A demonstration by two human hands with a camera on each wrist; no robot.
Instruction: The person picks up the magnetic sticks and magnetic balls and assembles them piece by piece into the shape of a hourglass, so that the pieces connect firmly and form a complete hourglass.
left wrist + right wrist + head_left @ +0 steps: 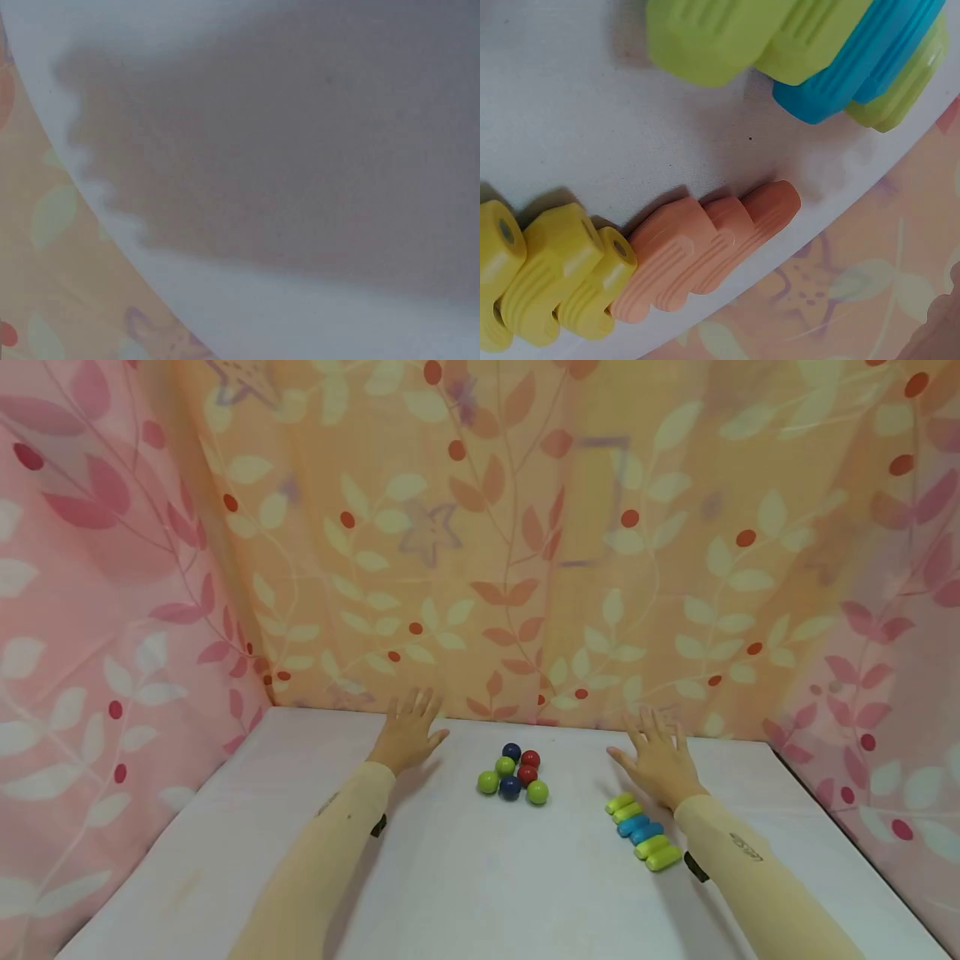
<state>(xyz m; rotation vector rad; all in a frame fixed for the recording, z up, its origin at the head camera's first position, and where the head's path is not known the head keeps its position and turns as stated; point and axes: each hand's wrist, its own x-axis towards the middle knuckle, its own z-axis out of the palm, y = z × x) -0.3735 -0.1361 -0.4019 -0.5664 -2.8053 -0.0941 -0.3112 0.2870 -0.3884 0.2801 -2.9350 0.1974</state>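
Note:
My left hand (408,735) hovers low near the table's back edge, fingers spread and straight, holding nothing. Its blurred shadow covers much of the left wrist view. Farther right, my right hand (662,764) is likewise spread and empty. Just below and left of it, a slanted row of short ridged pieces lies side by side: lime green pieces (663,858) at both ends and blue pieces (647,833) in the middle. The right wrist view also shows yellow pieces (551,266) and orange pieces (671,247) in another row, which the right arm hides in the head view.
Between the hands sits a cluster of small balls: green balls (488,782), red balls (530,759) and dark blue balls (510,788). They lie on a white table (450,893). A floral curtain (480,543) rises behind the table and along both sides.

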